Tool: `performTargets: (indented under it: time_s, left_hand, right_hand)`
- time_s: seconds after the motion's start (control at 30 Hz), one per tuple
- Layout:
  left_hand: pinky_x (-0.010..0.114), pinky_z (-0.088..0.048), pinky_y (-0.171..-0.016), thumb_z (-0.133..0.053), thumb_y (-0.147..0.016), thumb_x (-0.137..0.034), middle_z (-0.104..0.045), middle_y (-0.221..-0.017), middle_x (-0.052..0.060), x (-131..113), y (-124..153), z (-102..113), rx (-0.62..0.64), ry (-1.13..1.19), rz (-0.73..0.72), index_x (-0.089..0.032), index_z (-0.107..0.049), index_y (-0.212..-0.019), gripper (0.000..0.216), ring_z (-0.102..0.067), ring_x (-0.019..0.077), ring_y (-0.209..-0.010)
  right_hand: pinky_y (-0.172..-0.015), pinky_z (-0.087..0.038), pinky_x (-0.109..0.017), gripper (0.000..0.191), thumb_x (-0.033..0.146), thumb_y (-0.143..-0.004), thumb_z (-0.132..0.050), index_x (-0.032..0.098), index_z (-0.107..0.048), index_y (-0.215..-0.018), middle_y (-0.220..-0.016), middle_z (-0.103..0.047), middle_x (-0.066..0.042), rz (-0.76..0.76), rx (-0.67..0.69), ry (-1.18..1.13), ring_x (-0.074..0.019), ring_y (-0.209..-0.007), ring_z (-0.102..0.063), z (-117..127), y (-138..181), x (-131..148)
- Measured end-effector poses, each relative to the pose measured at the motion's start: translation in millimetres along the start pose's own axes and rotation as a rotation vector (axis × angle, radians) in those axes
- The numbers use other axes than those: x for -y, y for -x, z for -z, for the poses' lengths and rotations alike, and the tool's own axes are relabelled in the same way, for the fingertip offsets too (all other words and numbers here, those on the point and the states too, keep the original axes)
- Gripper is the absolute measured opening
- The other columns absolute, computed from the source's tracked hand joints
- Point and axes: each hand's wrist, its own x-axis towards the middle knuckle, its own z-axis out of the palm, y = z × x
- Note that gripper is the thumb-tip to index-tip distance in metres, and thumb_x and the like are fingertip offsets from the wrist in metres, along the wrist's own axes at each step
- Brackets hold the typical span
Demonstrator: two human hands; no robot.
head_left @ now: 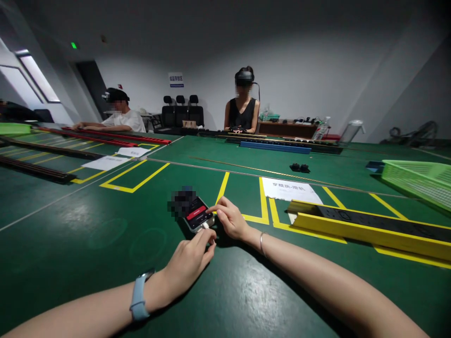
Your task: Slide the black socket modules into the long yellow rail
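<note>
A phone point(196, 215) lies on the green table with its screen lit and a red band across it; its upper left part is blurred out. My left hand point(188, 260), with a blue watch strap at the wrist, pinches a white cable plug point(205, 226) at the phone's lower end. From the right, my right hand point(230, 218) reaches over the phone's edge. Its index finger points at the screen, the thumb is close below it and the other fingers are bent. Whether the fingertip touches the glass I cannot tell. Nothing shows in this hand.
On the right lie a yellow channel point(352, 234), a paper sign point(291, 190) and a green basket point(416, 176). Small black parts point(299, 167) and a blue rail point(275, 147) are farther back. Dark rails point(35, 169) lie left. Two people wearing headsets sit across the table.
</note>
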Motion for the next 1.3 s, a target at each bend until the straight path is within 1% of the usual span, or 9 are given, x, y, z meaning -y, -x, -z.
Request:
performTargets:
  time_s: [0.07, 0.17, 0.37, 0.53, 0.67, 0.93, 1.1, 1.17, 1.3]
  left_hand:
    - [0.022, -0.049, -0.06, -0.045, -0.091, -0.016, -0.065, -0.09, 0.002, 2, 0, 0, 0.012, -0.001, -0.038, -0.02, -0.049, -0.1, 0.011, -0.064, 0.0119, -0.066]
    - [0.023, -0.05, -0.06, -0.044, -0.092, -0.017, -0.064, -0.089, 0.002, 3, 1, 0, 0.029, -0.019, -0.047, -0.02, -0.05, -0.1, 0.011, -0.065, 0.013, -0.066]
    - [0.024, -0.051, -0.061, -0.045, -0.092, -0.019, -0.065, -0.089, 0.001, 6, 1, -2, 0.046, -0.013, -0.03, -0.021, -0.048, -0.104, 0.012, -0.066, 0.0134, -0.066]
    - [0.023, -0.051, -0.061, -0.046, -0.092, -0.018, -0.065, -0.089, 0.001, 7, 1, -2, 0.042, -0.007, -0.033, -0.021, -0.048, -0.103, 0.012, -0.066, 0.0128, -0.067]
    - [0.022, -0.051, -0.06, -0.045, -0.092, -0.018, -0.066, -0.089, 0.001, 6, 0, -1, 0.04, -0.011, -0.041, -0.021, -0.049, -0.104, 0.013, -0.065, 0.0122, -0.065]
    - [0.022, -0.05, -0.059, -0.046, -0.091, -0.018, -0.066, -0.089, 0.001, 7, 2, -2, 0.025, -0.014, -0.046, -0.021, -0.048, -0.104, 0.014, -0.065, 0.0122, -0.064]
    - [0.023, -0.052, -0.061, -0.046, -0.09, -0.018, -0.066, -0.089, 0.002, 7, 1, -1, 0.015, -0.008, -0.06, -0.021, -0.048, -0.106, 0.015, -0.066, 0.0131, -0.066]
    - [0.024, -0.053, -0.062, -0.046, -0.09, -0.017, -0.067, -0.09, 0.002, 6, 0, -1, 0.003, -0.005, -0.068, -0.02, -0.048, -0.106, 0.017, -0.067, 0.0138, -0.068]
    - [0.025, -0.053, -0.058, -0.048, -0.089, -0.015, -0.067, -0.09, 0.002, 5, -1, 1, 0.0, -0.008, -0.073, -0.021, -0.047, -0.107, 0.019, -0.067, 0.0144, -0.065]
  right_hand:
    - [-0.072, -0.042, -0.032, 0.049, 0.042, -0.099, -0.025, 0.018, -0.067, -0.103, -0.085, -0.045, -0.004, 0.012, 0.014, 0.002, -0.017, -0.079, -0.049, 2, 2, 1]
    - [-0.074, -0.043, -0.033, 0.048, 0.042, -0.099, -0.025, 0.019, -0.067, -0.104, -0.087, -0.044, -0.004, 0.026, 0.052, 0.005, -0.0177, -0.081, -0.048, 3, 3, 2]
    - [-0.075, -0.044, -0.033, 0.038, 0.035, -0.097, -0.032, 0.019, -0.067, -0.103, -0.088, -0.045, -0.005, 0.017, 0.11, 0.071, -0.0177, -0.082, -0.048, 2, 1, 2]
    - [-0.076, -0.044, -0.032, 0.036, 0.032, -0.096, -0.033, 0.019, -0.064, -0.11, -0.09, -0.047, -0.005, 0.017, 0.118, 0.075, -0.0179, -0.084, -0.049, 3, 1, 4]
    - [-0.076, -0.044, -0.032, 0.036, 0.032, -0.096, -0.034, 0.019, -0.064, -0.11, -0.09, -0.048, -0.005, 0.012, 0.122, 0.09, -0.0178, -0.083, -0.049, 3, 0, 6]
    - [-0.077, -0.044, -0.032, 0.035, 0.033, -0.096, -0.034, 0.02, -0.063, -0.11, -0.091, -0.048, -0.005, -0.013, 0.108, 0.078, -0.0178, -0.085, -0.05, 3, -1, 6]
    - [-0.077, -0.043, -0.031, 0.037, 0.035, -0.098, -0.031, 0.02, -0.064, -0.107, -0.089, -0.047, -0.004, -0.058, 0.058, 0.027, -0.0169, -0.084, -0.05, 0, -3, 1]
    - [-0.077, -0.042, -0.032, 0.04, 0.037, -0.1, -0.029, 0.02, -0.065, -0.107, -0.088, -0.046, -0.003, -0.083, 0.025, -0.001, -0.0166, -0.083, -0.05, -3, -7, -3]
    - [-0.079, -0.041, -0.031, 0.044, 0.039, -0.1, -0.026, 0.02, -0.065, -0.107, -0.087, -0.043, -0.002, -0.09, 0.005, -0.06, -0.0163, -0.084, -0.049, -11, -22, -15]
